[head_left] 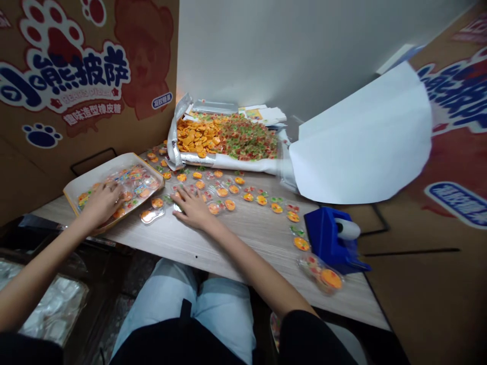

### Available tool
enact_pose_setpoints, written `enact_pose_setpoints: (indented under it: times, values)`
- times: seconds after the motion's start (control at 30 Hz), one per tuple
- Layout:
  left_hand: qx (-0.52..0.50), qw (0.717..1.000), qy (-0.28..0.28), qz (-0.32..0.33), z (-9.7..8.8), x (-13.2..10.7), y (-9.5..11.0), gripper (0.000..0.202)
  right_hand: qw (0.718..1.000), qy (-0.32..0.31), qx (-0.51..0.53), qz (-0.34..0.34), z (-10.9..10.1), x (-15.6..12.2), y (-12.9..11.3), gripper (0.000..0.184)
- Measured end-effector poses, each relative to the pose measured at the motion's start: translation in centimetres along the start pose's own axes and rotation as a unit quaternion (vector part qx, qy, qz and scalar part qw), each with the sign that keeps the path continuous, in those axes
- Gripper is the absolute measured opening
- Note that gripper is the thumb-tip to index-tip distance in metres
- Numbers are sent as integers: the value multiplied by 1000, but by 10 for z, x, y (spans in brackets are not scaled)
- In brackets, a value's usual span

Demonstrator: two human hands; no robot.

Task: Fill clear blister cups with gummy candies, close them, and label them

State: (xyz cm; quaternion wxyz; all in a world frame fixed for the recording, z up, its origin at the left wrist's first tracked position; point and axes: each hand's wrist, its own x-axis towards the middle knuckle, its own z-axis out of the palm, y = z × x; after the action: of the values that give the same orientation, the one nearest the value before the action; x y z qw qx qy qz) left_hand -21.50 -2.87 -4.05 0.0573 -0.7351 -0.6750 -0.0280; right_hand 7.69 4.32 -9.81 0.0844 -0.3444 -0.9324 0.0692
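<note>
My left hand (102, 204) is inside a shallow white-lined cardboard tray (81, 176), fingers slightly bent and apart over the clear candy packs (137, 177) in it. I cannot make out anything gripped there. On the table, my right hand (192, 207) lies palm down with fingers spread, touching clear plastic packs at its fingertips. Around it lie several clear packs with orange discs (222, 192) and red and green gummy pieces. Between my hands sits a clear double-cup pack (152, 215) near the tray's corner.
Behind stands an opened bag of orange discs (200, 136) and red-green gummies (249, 138). A large white sheet (365, 142) leans at right above a blue tape dispenser (329, 238). Printed cardboard boxes (87, 121) flank the wooden table (243, 243). A filled pack (321, 274) lies front right.
</note>
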Motion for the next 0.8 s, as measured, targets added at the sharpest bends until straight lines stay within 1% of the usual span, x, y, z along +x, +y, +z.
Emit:
enact_pose_setpoints:
  times: [0.07, 0.1, 0.17, 0.23, 0.3, 0.37, 0.4, 0.5, 0.57, 0.6, 0.67, 0.73, 0.8]
  values:
    - [17, 1000, -2, 11, -3, 0, -2, 33, 1000, 2, 1, 1, -2, -22, 17, 55]
    - [26, 1000, -7, 7, -5, 0, -2, 34, 1000, 4, 2, 1, -4, -34, 27, 55]
    - [31, 999, -9, -24, -9, -2, 1, 35, 1000, 17, 2, 9, -10, -54, 43, 52]
    - [35, 998, -1, -49, -14, -4, 5, 36, 998, 49, 0, 32, -16, -63, 52, 48]
    - [36, 997, 7, -65, -20, -6, 9, 35, 994, 91, 1, 59, -22, -55, 53, 45]
    - [38, 996, 14, -85, -25, -6, 13, 34, 990, 111, 8, 84, -26, -32, 46, 46]
    - [41, 994, 16, -96, -27, -6, 14, 33, 990, 105, 12, 97, -26, -17, 41, 48]
    - [46, 991, 31, -123, -32, -4, 13, 35, 992, 44, 7, 122, -24, 25, 24, 56]
    - [42, 989, 43, -134, -34, -3, 10, 35, 992, 19, 0, 122, -19, 39, 14, 55]
    - [38, 988, 51, -140, -34, -3, 8, 34, 993, 16, 0, 117, -17, 39, 11, 52]
    - [24, 985, 76, -153, -36, -4, 5, 29, 994, 21, 4, 109, -11, 28, 7, 46]
    - [1, 981, 114, -159, -38, -5, 4, 25, 995, 36, 13, 90, -6, 6, 10, 38]
    - [-35, 975, 162, -148, -40, -3, 9, 24, 997, 53, 31, 53, -2, -20, 18, 31]
